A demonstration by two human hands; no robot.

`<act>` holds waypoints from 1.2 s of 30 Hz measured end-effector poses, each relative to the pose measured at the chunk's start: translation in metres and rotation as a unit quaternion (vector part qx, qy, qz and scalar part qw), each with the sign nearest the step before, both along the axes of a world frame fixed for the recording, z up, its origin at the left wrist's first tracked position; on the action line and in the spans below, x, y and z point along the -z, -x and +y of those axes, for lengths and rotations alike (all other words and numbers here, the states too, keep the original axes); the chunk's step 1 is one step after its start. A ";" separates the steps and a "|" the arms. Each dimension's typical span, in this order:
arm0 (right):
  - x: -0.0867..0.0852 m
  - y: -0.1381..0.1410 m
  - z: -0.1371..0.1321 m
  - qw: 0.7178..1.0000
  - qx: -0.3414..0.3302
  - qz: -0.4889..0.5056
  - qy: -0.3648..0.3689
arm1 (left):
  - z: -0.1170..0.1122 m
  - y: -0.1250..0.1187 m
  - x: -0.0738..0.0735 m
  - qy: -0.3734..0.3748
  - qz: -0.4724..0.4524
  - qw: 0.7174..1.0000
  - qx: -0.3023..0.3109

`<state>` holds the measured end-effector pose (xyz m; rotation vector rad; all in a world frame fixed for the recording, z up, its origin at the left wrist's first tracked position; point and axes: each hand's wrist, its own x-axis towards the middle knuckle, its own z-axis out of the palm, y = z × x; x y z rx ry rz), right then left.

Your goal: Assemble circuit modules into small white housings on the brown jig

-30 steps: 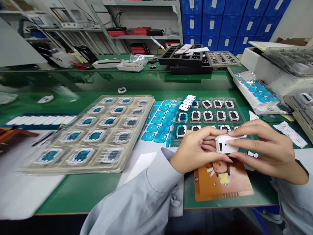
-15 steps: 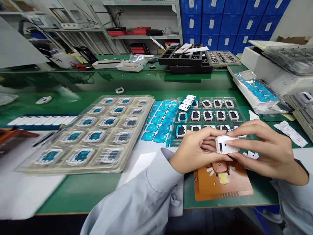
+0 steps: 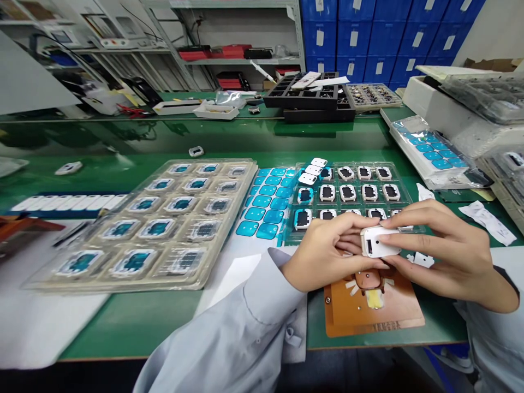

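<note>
Both my hands hold a small white plastic casing (image 3: 379,242) with a dark rectangular port facing me. My left hand (image 3: 327,254) wraps its fingers around the casing's left side, and my right hand (image 3: 438,251) pinches it from the right. Below my hands lies an orange-brown mat (image 3: 372,308). Just behind them is a clear tray of white-framed modules with black centres (image 3: 352,191), partly hidden by my fingers. Several loose white covers (image 3: 313,170) overlap at that tray's back left corner.
A sheet of blue stickers (image 3: 266,202) lies left of the modules, beside a large clear blister tray (image 3: 143,224). Black trays (image 3: 309,98) stand on the far bench, before blue storage bins (image 3: 380,38). A white machine (image 3: 446,103) occupies the right.
My hands and the white casing stay in the same grip. The view drifts slightly, so the items on the far table sit a little further left.
</note>
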<state>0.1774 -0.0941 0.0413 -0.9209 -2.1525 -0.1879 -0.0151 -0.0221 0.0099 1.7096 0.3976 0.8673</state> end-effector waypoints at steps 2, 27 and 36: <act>0.000 0.000 0.000 1.000 0.000 0.000 0.000 | 0.000 0.000 0.000 0.002 0.003 1.000 0.000; 0.003 -0.002 -0.001 1.000 0.010 -0.002 0.013 | 0.001 0.000 0.001 -0.014 -0.012 1.000 0.005; 0.004 -0.002 -0.002 1.000 0.009 -0.005 0.009 | 0.001 0.000 0.002 -0.005 -0.006 1.000 0.007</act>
